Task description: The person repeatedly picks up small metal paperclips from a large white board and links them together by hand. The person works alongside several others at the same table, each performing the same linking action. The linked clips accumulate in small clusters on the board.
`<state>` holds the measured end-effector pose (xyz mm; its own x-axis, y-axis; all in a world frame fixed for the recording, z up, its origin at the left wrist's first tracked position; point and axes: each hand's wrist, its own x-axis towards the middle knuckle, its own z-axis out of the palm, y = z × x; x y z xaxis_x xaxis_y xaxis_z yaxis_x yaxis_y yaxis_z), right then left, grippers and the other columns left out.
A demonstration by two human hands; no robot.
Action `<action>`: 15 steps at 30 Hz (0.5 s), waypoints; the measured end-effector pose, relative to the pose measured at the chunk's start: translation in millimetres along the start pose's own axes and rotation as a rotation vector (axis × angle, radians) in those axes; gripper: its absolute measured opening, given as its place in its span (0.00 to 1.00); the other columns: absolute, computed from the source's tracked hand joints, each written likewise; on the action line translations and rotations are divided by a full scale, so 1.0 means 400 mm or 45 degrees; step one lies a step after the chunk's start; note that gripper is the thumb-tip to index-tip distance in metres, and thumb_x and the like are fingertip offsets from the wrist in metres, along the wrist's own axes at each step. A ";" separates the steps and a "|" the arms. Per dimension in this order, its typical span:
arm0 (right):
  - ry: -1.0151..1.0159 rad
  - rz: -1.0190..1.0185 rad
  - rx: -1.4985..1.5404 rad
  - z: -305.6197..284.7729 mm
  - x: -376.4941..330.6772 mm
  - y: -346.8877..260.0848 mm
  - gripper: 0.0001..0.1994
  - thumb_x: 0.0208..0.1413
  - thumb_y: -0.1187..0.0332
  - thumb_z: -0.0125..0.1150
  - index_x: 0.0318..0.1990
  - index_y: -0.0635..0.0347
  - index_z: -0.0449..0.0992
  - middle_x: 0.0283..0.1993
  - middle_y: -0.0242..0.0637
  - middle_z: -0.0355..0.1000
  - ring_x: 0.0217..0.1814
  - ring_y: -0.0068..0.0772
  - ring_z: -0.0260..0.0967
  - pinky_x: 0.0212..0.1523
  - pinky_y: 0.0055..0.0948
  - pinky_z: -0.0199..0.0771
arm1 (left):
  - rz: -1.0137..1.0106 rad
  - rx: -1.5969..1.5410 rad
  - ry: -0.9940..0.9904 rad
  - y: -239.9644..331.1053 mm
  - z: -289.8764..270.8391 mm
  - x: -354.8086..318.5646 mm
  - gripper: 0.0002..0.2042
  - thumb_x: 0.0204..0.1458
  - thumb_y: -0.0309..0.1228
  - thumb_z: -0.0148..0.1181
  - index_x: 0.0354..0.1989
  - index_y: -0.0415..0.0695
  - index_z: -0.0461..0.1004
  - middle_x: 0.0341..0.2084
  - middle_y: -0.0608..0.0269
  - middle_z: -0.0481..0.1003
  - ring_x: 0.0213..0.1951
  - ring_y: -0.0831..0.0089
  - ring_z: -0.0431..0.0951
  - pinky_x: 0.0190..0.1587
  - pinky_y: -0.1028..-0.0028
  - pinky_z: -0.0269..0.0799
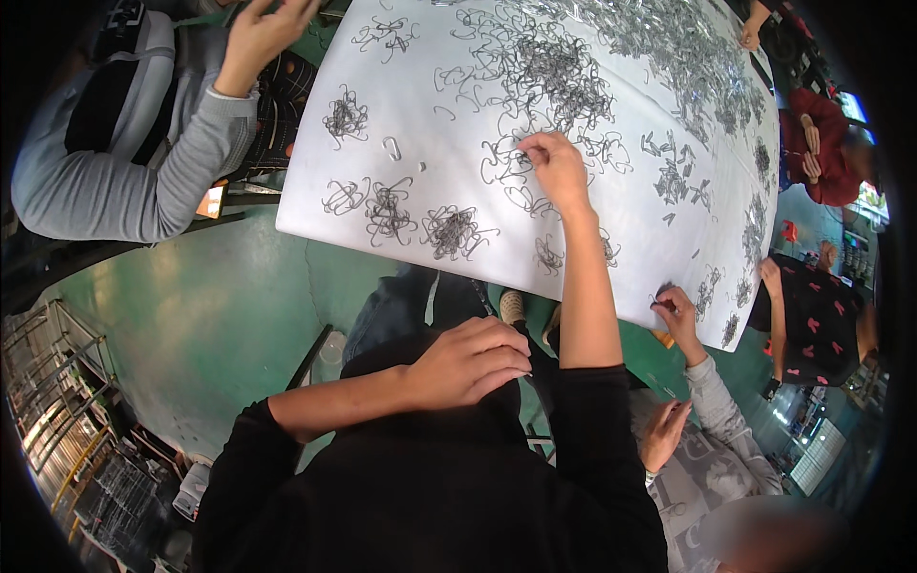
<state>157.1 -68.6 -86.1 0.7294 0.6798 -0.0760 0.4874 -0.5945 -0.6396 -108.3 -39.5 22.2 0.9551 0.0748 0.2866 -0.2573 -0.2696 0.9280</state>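
Observation:
Many bent dark wire hooks (549, 72) lie tangled in a heap on the white-covered table (420, 105). My right hand (556, 170) reaches over the near fringe of that heap, thumb and forefinger pinched on a wire hook (506, 158) among the loose ones. Over my lap, in front of the table edge, my left hand (468, 363) is held palm down with its fingers curled together; whatever lies under them is hidden. Smaller piles of hooks (454, 231) sit along the near edge to the left of my right arm.
Shiny small metal clips (707, 72) cover the far right of the table, with a loose cluster (676, 177) nearer. Co-workers stand or sit around: a grey-sleeved arm (181, 177) at left, another person's hand (678, 320) at the right corner. Green floor (229, 306) shows below.

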 end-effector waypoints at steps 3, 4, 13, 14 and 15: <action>-0.012 0.011 -0.059 0.011 -0.026 -0.035 0.08 0.54 0.76 0.56 0.36 0.52 0.81 0.37 0.34 0.72 0.37 0.36 0.71 0.40 0.32 0.71 | -0.002 -0.015 -0.012 -0.003 0.005 -0.001 0.05 0.49 0.28 0.62 0.34 0.44 0.76 0.38 0.66 0.73 0.39 0.67 0.73 0.42 0.69 0.69; -0.028 0.037 -0.074 0.016 -0.030 -0.045 0.09 0.55 0.76 0.55 0.36 0.51 0.81 0.37 0.35 0.72 0.38 0.38 0.71 0.41 0.35 0.71 | 0.002 -0.002 -0.017 -0.004 0.005 -0.002 0.05 0.50 0.28 0.62 0.34 0.44 0.76 0.38 0.66 0.73 0.39 0.66 0.73 0.42 0.69 0.69; -0.089 0.006 -0.120 0.027 -0.030 -0.056 0.12 0.56 0.75 0.52 0.41 0.45 0.80 0.42 0.33 0.71 0.44 0.39 0.72 0.44 0.37 0.72 | -0.012 -0.017 -0.042 0.010 0.013 -0.012 0.07 0.46 0.25 0.65 0.34 0.44 0.76 0.38 0.65 0.73 0.40 0.65 0.74 0.43 0.67 0.72; -0.055 -0.049 -0.063 0.028 -0.028 -0.049 0.12 0.56 0.74 0.51 0.41 0.45 0.80 0.42 0.33 0.71 0.44 0.39 0.72 0.45 0.38 0.73 | -0.011 -0.006 -0.040 0.010 0.016 -0.012 0.05 0.48 0.26 0.64 0.34 0.44 0.76 0.38 0.65 0.73 0.40 0.66 0.74 0.43 0.68 0.71; -0.029 -0.016 -0.055 0.025 -0.027 -0.039 0.13 0.56 0.74 0.52 0.43 0.44 0.79 0.43 0.33 0.71 0.44 0.39 0.72 0.45 0.37 0.73 | -0.009 0.006 -0.036 0.011 0.018 -0.013 0.04 0.49 0.28 0.63 0.33 0.44 0.77 0.38 0.66 0.73 0.39 0.67 0.74 0.42 0.70 0.70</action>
<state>136.9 -62.5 -83.0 0.7120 0.6969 -0.0858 0.5174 -0.6033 -0.6068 -113.2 -47.7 23.0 0.9608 0.0494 0.2727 -0.2496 -0.2736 0.9289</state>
